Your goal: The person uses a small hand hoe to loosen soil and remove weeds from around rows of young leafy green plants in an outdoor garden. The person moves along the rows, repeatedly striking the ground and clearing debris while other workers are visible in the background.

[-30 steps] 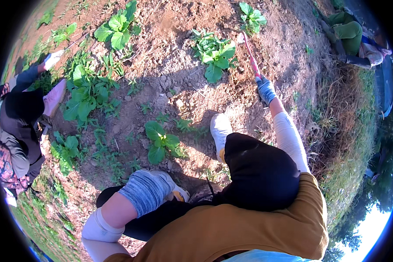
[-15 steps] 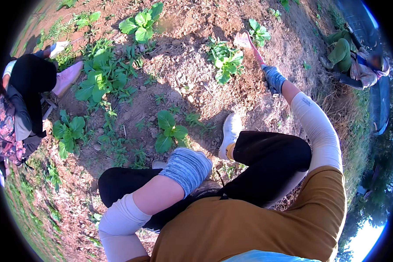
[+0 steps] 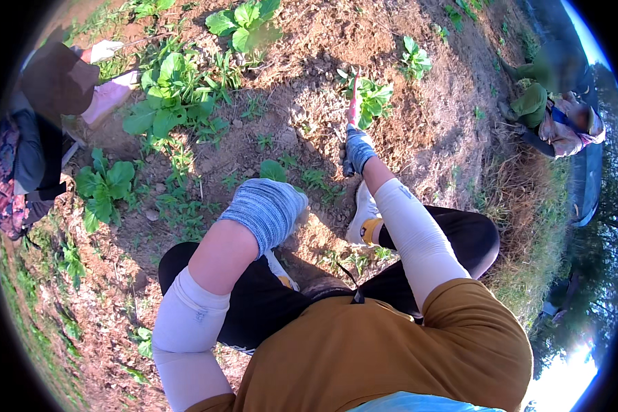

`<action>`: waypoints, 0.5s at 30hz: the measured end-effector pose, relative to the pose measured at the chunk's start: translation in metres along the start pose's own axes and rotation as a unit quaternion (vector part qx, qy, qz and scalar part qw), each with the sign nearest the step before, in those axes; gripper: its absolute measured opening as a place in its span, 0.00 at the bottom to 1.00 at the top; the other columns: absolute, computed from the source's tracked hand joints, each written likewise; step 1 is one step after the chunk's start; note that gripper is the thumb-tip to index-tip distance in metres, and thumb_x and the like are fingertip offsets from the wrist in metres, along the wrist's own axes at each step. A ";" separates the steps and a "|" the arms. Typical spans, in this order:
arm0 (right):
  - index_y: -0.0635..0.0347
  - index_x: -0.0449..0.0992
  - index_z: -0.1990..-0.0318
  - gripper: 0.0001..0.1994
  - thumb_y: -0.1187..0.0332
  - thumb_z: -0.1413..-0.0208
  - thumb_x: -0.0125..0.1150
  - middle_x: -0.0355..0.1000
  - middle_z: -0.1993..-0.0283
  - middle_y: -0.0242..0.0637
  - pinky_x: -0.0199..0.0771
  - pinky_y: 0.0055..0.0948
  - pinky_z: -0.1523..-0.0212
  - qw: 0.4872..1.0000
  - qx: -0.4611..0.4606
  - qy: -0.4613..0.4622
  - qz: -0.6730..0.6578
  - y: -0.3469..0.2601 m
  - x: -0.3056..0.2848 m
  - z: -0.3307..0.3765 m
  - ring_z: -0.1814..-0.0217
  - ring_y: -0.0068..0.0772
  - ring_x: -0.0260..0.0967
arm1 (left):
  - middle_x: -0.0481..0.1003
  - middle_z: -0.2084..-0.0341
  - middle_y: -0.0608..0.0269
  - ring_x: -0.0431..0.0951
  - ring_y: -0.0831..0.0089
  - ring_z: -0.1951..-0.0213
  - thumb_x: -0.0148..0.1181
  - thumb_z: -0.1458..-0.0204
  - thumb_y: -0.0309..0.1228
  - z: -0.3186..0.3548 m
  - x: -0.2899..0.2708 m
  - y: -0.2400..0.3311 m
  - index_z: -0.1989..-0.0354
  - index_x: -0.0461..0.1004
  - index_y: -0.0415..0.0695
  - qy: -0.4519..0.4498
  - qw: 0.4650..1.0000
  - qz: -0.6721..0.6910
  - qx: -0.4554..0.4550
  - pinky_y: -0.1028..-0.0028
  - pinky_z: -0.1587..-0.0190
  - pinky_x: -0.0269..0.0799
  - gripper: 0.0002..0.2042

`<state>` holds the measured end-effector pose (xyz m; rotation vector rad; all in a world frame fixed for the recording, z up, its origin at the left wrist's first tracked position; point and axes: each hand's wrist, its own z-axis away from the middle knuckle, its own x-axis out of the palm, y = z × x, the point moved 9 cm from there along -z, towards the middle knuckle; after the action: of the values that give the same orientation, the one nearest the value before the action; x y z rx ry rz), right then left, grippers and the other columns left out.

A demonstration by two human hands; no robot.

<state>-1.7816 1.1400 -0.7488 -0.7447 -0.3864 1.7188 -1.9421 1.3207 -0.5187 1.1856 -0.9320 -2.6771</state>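
Right hand (image 3: 358,147): gloved, closed round a red-handled hoe (image 3: 353,103) at a seedling (image 3: 374,99). Left hand (image 3: 268,209): gloved, empty, grip unclear. Weeds (image 3: 185,199) remained; weeding unfinished.

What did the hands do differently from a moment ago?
The left hand in its grey glove came up off the knee and now hangs over the soil near a small green plant. The right hand stayed gripped on the pink-handled tool, still reaching out to the leafy plant. The squatting pose is the same, and the person at the left is still there.
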 end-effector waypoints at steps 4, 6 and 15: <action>0.55 0.63 0.57 0.20 0.47 0.44 0.43 0.64 0.79 0.34 0.65 0.34 0.89 0.995 -0.019 -0.004 0.101 -0.049 -0.039 -0.024 0.89 0.27 0.57 | 0.76 0.72 0.55 0.77 0.61 0.68 0.51 0.52 0.30 -0.002 0.003 -0.003 0.68 0.74 0.44 0.017 1.000 0.008 0.009 0.67 0.64 0.72 0.07; 0.55 0.63 0.63 0.20 0.46 0.44 0.43 0.63 0.80 0.33 0.65 0.34 0.89 0.996 0.002 -0.004 0.089 -0.055 -0.040 -0.036 0.89 0.27 0.57 | 0.76 0.72 0.55 0.77 0.61 0.68 0.49 0.51 0.31 -0.003 0.009 -0.007 0.68 0.74 0.44 0.022 0.999 0.038 -0.002 0.67 0.64 0.72 0.08; 0.60 0.65 0.63 0.19 0.51 0.41 0.43 0.64 0.83 0.36 0.65 0.32 0.87 0.974 -0.086 -0.006 0.208 0.030 0.026 0.083 0.88 0.30 0.62 | 0.75 0.72 0.55 0.76 0.58 0.67 0.54 0.55 0.31 -0.001 -0.002 0.000 0.67 0.74 0.45 0.064 0.996 -0.061 0.022 0.64 0.64 0.71 0.07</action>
<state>-1.8614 1.1663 -0.7126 -0.9934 -0.4109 2.1005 -1.9407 1.3206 -0.5179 1.4500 -0.9338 -2.6439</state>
